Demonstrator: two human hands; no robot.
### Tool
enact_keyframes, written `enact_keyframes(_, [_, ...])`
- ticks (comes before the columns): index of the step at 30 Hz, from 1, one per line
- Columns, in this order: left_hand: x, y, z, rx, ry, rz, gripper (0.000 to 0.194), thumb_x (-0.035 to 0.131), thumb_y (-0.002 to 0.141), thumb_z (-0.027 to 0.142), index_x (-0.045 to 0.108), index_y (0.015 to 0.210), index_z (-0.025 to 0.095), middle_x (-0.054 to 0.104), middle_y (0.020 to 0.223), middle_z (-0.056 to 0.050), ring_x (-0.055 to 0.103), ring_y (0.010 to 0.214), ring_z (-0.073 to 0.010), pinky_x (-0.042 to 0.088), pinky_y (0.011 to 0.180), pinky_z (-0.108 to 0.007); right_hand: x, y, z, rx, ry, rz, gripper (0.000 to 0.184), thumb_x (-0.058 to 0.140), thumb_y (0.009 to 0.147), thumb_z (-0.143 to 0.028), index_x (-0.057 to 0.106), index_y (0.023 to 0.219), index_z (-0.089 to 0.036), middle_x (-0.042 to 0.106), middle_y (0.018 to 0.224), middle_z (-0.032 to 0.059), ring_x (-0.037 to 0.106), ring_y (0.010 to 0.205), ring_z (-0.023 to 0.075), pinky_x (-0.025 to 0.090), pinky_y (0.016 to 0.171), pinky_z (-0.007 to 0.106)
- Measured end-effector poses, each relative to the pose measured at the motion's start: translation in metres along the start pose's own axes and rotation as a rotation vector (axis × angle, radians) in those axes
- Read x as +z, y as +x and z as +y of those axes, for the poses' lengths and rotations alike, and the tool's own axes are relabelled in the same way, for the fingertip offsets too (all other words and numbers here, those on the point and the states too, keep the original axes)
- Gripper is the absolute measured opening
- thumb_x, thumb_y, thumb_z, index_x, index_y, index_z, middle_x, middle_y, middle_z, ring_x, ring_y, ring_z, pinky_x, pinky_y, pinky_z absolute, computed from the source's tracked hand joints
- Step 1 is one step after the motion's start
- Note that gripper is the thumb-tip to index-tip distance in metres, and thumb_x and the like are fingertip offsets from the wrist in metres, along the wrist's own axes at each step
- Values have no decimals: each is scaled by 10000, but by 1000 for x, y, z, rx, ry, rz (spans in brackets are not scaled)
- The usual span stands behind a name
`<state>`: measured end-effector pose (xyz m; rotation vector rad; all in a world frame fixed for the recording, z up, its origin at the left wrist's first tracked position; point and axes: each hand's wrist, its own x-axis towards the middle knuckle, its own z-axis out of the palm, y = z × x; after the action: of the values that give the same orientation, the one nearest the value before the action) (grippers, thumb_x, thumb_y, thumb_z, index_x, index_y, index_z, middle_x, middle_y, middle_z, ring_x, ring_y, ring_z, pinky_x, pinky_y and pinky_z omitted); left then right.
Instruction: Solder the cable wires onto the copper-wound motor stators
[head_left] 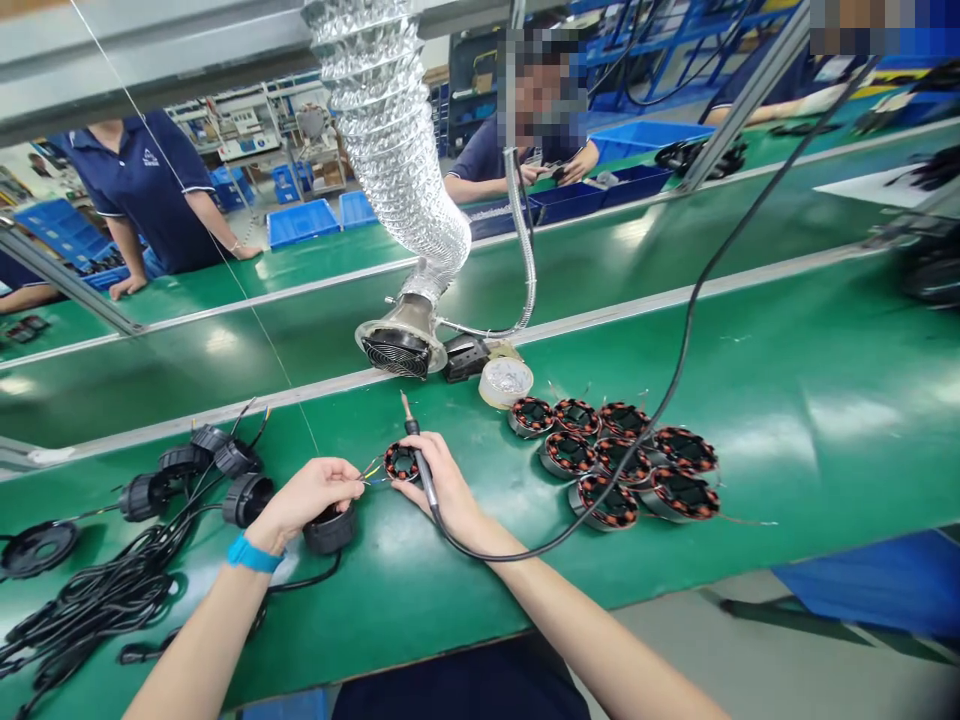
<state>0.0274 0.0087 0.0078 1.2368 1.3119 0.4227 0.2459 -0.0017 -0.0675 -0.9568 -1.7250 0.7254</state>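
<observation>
My right hand [450,490] is closed around a soldering iron [424,465], its tip pointing up and away from me. The same hand's fingers also hold a small motor stator [401,462] with copper windings. At the stator's left side, my left hand [319,495], with a blue band at the wrist, pinches thin coloured wires [370,473]. Just under the left hand, a round black housing [331,530] with a cable rests on the green bench [420,625], partly hidden by the fingers.
Several stators [604,455] stand grouped at right, near a roll of tape [506,382]. Black housings [247,497] and coiled cables [112,590] lie at left. A fume extractor [401,340] hangs ahead. The iron's cord [679,350] crosses rightward. Co-workers are across the bench.
</observation>
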Motion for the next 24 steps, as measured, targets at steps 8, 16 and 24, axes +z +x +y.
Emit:
enact_keyframes(8, [22, 8, 12, 21, 212, 35, 472, 663, 685, 609, 583, 651, 144, 334, 478, 83, 208, 454, -66, 138, 466, -230, 0, -1, -2, 4, 2, -2, 526, 716, 824, -147, 461, 1271, -260, 503, 1159, 84, 593, 1037, 221, 526, 934, 397])
enact_keyframes(16, [24, 3, 15, 22, 234, 56, 525, 649, 666, 672, 569, 667, 153, 317, 483, 88, 210, 466, -73, 132, 480, -239, -1, -3, 0, 24, 15, -11, 528, 719, 819, -145, 469, 1268, -266, 498, 1169, 75, 590, 1048, 214, 519, 949, 395])
enact_keyframes(24, [27, 7, 18, -2, 163, 140, 495, 736, 570, 615, 546, 626, 161, 396, 511, 63, 265, 487, -77, 167, 497, -231, -1, -3, 0, 25, 20, -11, 533, 708, 828, -157, 453, 1281, -272, 482, 1178, 77, 589, 1042, 213, 521, 943, 392])
